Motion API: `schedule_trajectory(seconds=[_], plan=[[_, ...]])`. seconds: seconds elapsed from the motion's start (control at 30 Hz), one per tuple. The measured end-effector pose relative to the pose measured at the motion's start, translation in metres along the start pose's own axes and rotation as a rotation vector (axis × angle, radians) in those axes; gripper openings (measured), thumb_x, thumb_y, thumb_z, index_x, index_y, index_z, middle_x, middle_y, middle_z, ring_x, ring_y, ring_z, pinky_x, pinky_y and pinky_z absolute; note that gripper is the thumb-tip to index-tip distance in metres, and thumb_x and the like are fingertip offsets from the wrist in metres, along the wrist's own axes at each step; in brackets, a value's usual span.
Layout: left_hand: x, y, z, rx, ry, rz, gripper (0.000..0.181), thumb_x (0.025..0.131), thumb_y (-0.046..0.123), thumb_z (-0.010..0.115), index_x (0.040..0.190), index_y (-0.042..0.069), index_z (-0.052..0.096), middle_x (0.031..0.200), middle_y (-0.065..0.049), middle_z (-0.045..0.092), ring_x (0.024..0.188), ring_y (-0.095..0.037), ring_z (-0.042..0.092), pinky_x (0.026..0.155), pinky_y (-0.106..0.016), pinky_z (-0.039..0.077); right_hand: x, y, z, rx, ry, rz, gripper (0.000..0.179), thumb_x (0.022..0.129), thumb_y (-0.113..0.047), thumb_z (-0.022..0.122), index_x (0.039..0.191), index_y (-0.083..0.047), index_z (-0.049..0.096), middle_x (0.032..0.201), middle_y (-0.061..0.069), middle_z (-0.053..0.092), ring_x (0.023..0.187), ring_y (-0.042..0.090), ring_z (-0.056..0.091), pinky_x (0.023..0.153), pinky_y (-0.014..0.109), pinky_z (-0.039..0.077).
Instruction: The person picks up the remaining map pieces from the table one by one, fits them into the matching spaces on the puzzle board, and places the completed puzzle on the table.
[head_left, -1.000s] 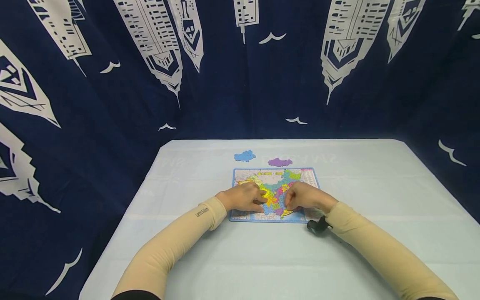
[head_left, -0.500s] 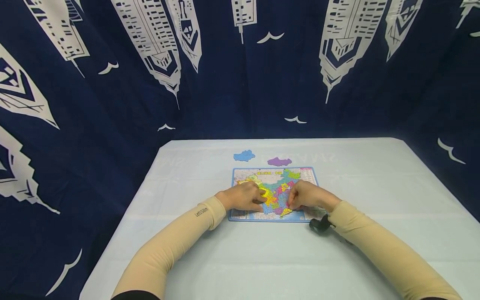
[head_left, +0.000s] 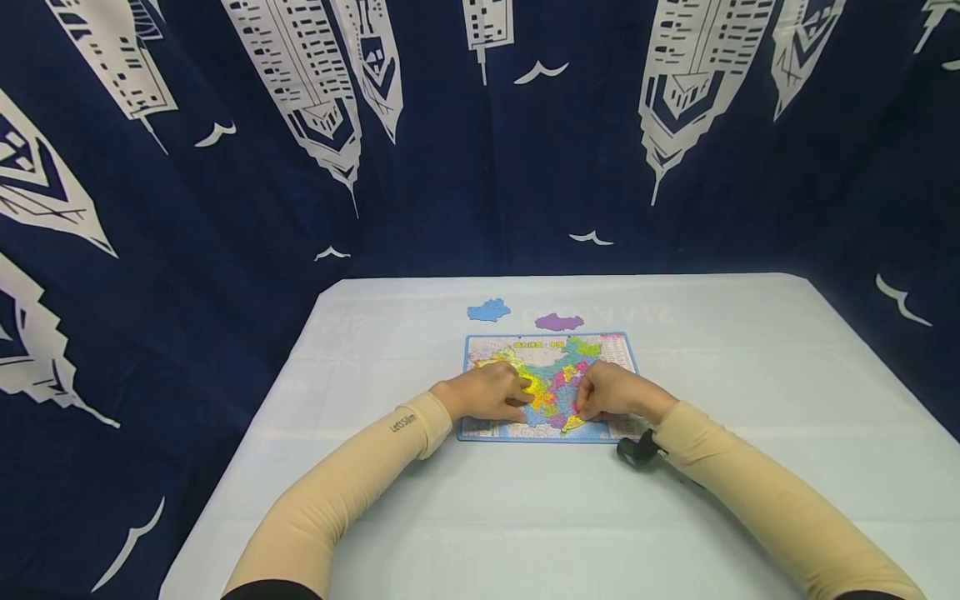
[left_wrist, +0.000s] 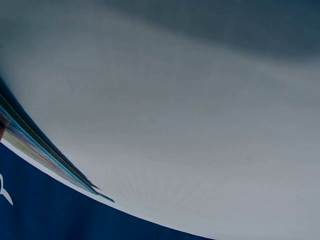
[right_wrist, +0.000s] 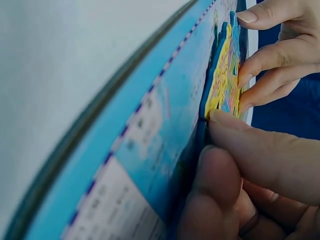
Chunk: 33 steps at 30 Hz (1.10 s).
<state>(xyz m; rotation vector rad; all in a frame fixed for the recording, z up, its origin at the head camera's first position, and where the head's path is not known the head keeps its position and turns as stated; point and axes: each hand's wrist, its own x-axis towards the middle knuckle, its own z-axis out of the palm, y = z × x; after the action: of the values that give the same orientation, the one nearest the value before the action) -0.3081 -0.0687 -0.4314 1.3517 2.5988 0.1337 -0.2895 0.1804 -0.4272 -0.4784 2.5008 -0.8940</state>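
A map jigsaw puzzle board [head_left: 543, 358] with a blue border lies on the white table. Across its left half, my left hand [head_left: 489, 393] rests with its fingers spread on the coloured pieces. On the lower right of the map, my right hand [head_left: 609, 390] has curled fingers. In the right wrist view, its thumb and forefinger pinch at the edge of the raised pieces, beside a yellow puzzle piece [right_wrist: 218, 82]. The pinched puzzle piece is mostly hidden by the fingers. Opposite, the left hand's fingertips [right_wrist: 245, 80] touch the pieces.
Behind the board lie a loose blue puzzle piece [head_left: 488, 310] and a loose purple puzzle piece [head_left: 558, 322]. A black object [head_left: 637, 450] sits under the right wrist. The white table [head_left: 487, 517] ends at a dark blue curtain [head_left: 480, 183] with white printed buildings.
My right hand has shifted slightly to the right on the map since a second ago, uncovering more of the yellow piece. The left hand stays in place.
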Motion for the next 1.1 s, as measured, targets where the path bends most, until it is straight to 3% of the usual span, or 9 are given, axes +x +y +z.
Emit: schedule_trajectory(seconds=[0.37, 1.1], plan=[[0.0004, -0.0002, 0.0, -0.001, -0.009, 0.0, 0.043, 0.094, 0.037, 0.07, 0.129, 0.011, 0.067, 0.143, -0.013, 0.057, 0.129, -0.022, 0.059, 0.114, -0.033, 0.042, 0.0006, -0.0031, 0.004, 0.005, 0.001, 0.026, 0.012, 0.084, 0.0, 0.075, 0.074, -0.005, 0.071, 0.075, 0.003, 0.069, 0.062, 0.013, 0.058, 0.06, 0.026, 0.052], [-0.0005, -0.0003, 0.0001, -0.016, 0.005, -0.007, 0.042, 0.094, 0.037, 0.07, 0.128, 0.011, 0.068, 0.142, -0.013, 0.058, 0.123, -0.021, 0.062, 0.112, -0.032, 0.044, 0.0016, -0.0082, 0.0096, -0.042, 0.05, 0.027, 0.017, 0.083, -0.005, 0.079, 0.071, -0.007, 0.067, 0.072, 0.001, 0.066, 0.062, 0.013, 0.056, 0.06, 0.025, 0.05]])
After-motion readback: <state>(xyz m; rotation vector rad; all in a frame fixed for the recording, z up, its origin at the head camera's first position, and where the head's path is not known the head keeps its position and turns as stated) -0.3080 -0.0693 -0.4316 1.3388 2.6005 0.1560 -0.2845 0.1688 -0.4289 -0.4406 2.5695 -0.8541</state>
